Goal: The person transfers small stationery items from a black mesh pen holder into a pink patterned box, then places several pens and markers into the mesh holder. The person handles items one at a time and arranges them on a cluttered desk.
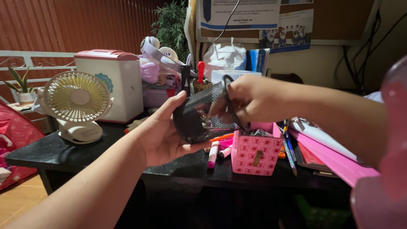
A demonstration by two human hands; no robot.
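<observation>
Black mesh cup: a pen holder of dark wire mesh (199, 114) is held tipped on its side above the front of the desk, its open mouth turned to the right.
Left hand: the left hand (163, 135) is cupped under and behind the mesh cup, palm up, with the thumb raised along the cup's closed end; the fingers are curled about the underside.
Right hand: the right hand (250, 99) is set at the cup's mouth, fingers bent and pinched on the rim; the fingertips are partly hidden behind the mesh.
Desk: a dark tabletop (55, 150) is crowded with things, and the cup is held over its near edge, not resting on it.
Pink box: a pink square holder with a flower print (254, 154) is placed just below and to the right of the cup.
Markers: a pink and white marker (213, 153) is laid on the desk beneath the cup, beside other pens.
Fan: a small cream desk fan (77, 99) is stood to the left, well apart from the hands.
White bin: a white container with a pink lid (116, 80) is stood behind the fan.
Pink folder: a flat pink folder (335, 159) is laid at the right.
</observation>
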